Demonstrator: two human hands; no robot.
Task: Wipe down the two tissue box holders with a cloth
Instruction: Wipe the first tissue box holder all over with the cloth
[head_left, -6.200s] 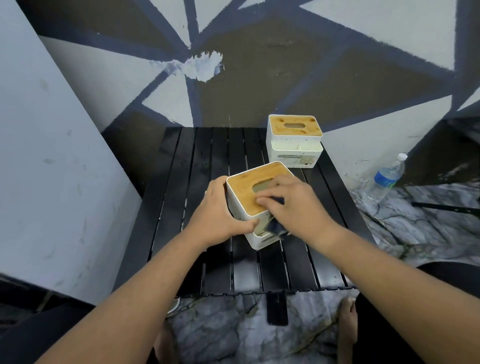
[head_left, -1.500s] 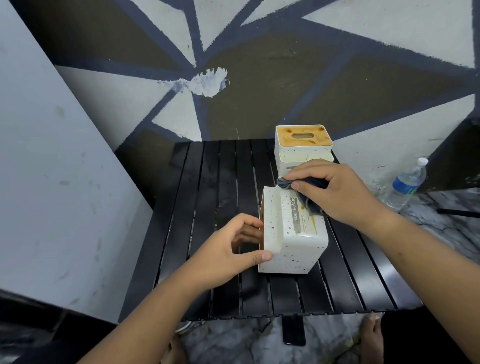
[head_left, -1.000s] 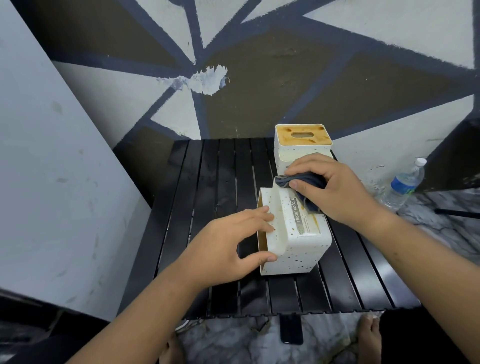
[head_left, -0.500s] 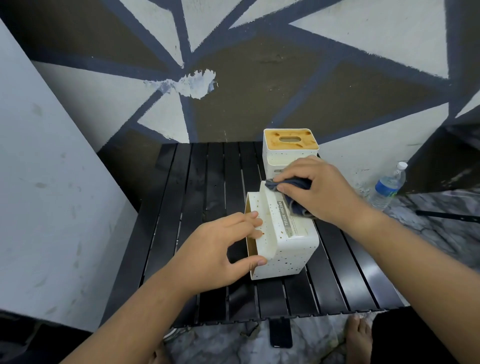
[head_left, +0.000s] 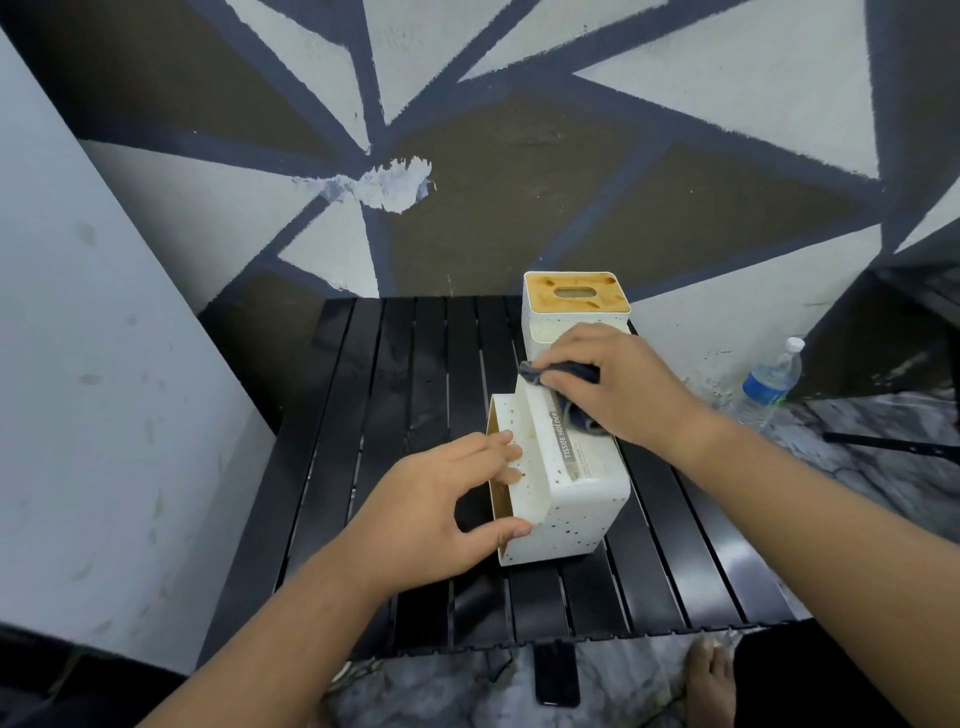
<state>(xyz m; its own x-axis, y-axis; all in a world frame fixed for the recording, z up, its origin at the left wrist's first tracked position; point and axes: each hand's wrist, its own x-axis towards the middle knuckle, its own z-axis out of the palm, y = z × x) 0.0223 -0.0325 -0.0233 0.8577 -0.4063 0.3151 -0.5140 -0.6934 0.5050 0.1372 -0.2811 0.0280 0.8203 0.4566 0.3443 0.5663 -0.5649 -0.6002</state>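
Near holder: the near tissue box holder (head_left: 571, 519) is lying on its side in the middle of the black slatted bench (head_left: 415, 374). Its wooden lid end is facing the left of the frame, so a long white side is turned up for wiping.
Left hand: the left hand (head_left: 431, 514) is spanning that lid end, with the fingers (head_left: 501, 452) lying on the upper rim and the thumb pressing the lower edge. To my eye it is bracing the box against the rubbing.
Right hand: the right hand (head_left: 618, 384) is bunching the dark cloth (head_left: 566, 371) under curled fingers and pressing it onto the far end of the upturned side, just beside the printed label.
Far holder: the far tissue box holder (head_left: 574, 306) is standing upright at the back of the bench, just behind the right hand and seemingly parked out of the way.
Stage: I judge the first holder is being wiped face by face.
Floor: a water bottle (head_left: 769, 379) is standing at the right of the frame.
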